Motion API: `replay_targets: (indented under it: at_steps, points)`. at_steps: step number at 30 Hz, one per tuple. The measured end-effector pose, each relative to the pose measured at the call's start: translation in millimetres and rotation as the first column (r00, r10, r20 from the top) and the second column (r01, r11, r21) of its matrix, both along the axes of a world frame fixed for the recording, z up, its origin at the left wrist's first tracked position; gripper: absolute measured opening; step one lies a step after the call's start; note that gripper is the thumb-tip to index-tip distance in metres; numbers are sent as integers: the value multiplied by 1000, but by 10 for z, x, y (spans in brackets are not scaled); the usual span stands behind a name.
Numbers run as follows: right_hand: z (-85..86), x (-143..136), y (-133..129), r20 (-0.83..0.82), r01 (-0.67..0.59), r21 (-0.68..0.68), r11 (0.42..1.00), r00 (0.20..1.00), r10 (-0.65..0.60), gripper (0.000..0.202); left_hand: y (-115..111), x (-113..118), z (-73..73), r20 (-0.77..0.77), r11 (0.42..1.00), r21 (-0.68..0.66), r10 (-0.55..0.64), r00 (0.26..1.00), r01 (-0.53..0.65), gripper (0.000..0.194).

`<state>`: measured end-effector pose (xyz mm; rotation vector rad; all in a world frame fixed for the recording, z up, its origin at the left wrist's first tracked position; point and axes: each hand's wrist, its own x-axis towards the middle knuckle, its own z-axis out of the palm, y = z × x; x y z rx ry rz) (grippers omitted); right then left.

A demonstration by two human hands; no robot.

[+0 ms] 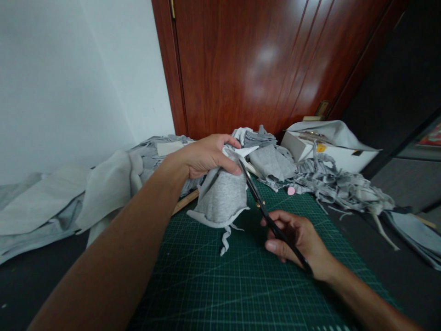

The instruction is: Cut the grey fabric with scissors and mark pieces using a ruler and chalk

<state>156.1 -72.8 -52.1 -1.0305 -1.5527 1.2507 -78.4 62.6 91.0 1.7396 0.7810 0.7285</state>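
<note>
My left hand (215,156) pinches the top of a light grey piece of fabric (223,195) between thumb and fingers. The fabric hangs above the green cutting mat (206,285), its lower edge curled and a thin twisted strip dangling from it. In my right hand (296,239) is a pair of black scissors (258,200), held by the handles and slanting up to the left. Their tip is at the fabric's upper right edge, close to my left thumb. Whether the blades are parted is hard to tell.
Grey fabric (106,188) is heaped at the left. Behind the mat lie folded grey pieces (272,161) and a wooden strip (186,201). A white box (330,154) stands at the back right, with tangled grey strips (334,179) before it. A pink disc (291,191) lies nearby.
</note>
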Motion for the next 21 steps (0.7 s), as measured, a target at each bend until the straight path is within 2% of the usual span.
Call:
replay_targets:
  at_steps: [9,15,21]
  points:
    - [29,-14,0,-10,24,-6,1000,1000,-24,47,-27,54,-19,-50,1000,1,-1,999,1,76]
    - [64,-44,-11,45,73,-19,997,996,-72,47,-20,45,-27,-43,999,43,-12,999,14,70]
    - [79,-55,-20,85,78,-1,997,993,-77,44,-34,43,3,-52,1000,17,9,999,-9,76]
